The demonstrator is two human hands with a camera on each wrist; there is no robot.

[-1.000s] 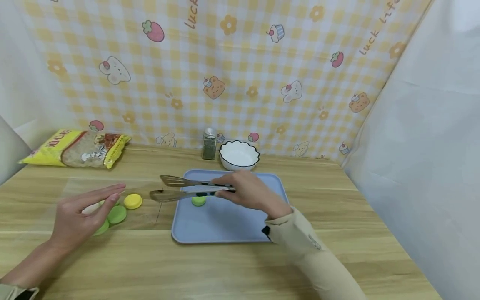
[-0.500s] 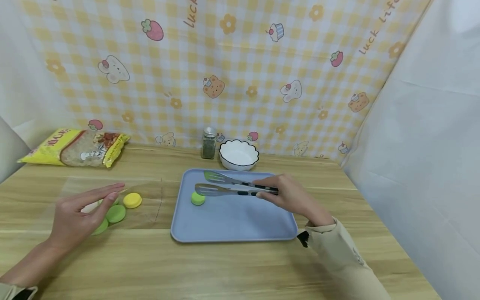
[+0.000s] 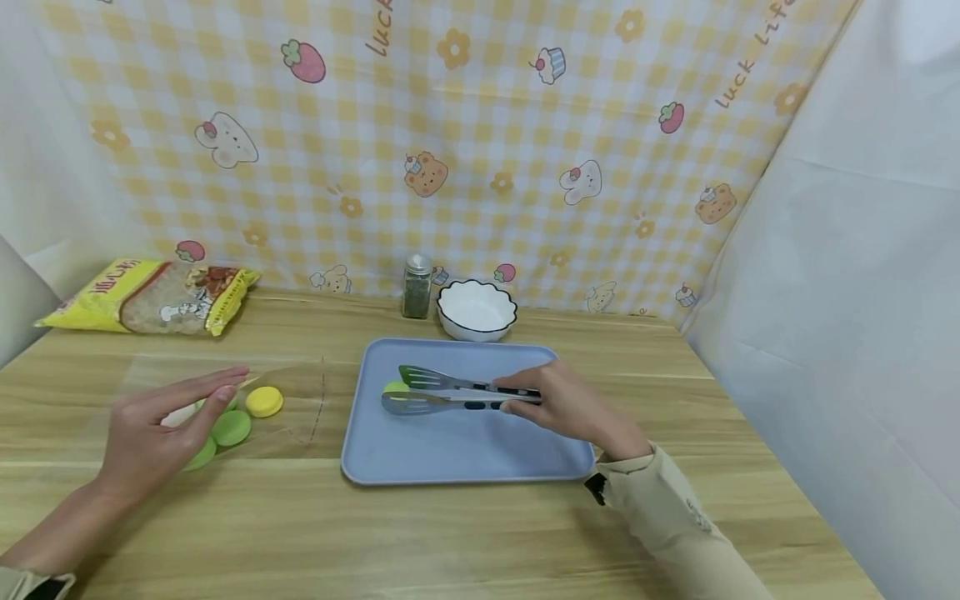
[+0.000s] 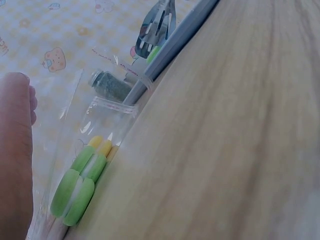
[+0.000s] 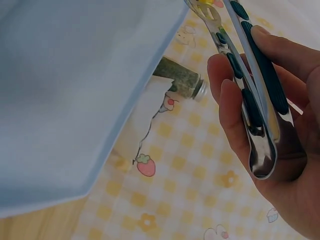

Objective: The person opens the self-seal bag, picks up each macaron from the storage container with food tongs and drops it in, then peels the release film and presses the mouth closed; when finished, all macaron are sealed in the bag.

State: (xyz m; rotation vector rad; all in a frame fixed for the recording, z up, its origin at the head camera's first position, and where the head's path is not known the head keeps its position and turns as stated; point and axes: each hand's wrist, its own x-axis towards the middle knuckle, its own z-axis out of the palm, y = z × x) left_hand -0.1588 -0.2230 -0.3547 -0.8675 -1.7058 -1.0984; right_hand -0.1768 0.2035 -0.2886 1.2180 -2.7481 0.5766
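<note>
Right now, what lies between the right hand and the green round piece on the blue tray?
The tongs span that stretch over the tray, seen in the head view: right hand at the handles, slotted ends by the green round piece.

The yellow-and-white checked cloth carries brown handwriting-style lettering: "luck life" slants upward near its upper right corner, and "luck" climbs at the top edge left of centre, partly cut off. The yellow food bag bears red Chinese characters, too blurred to read surely. Tiny reddish print along the clear plastic bag is illegible.
</note>
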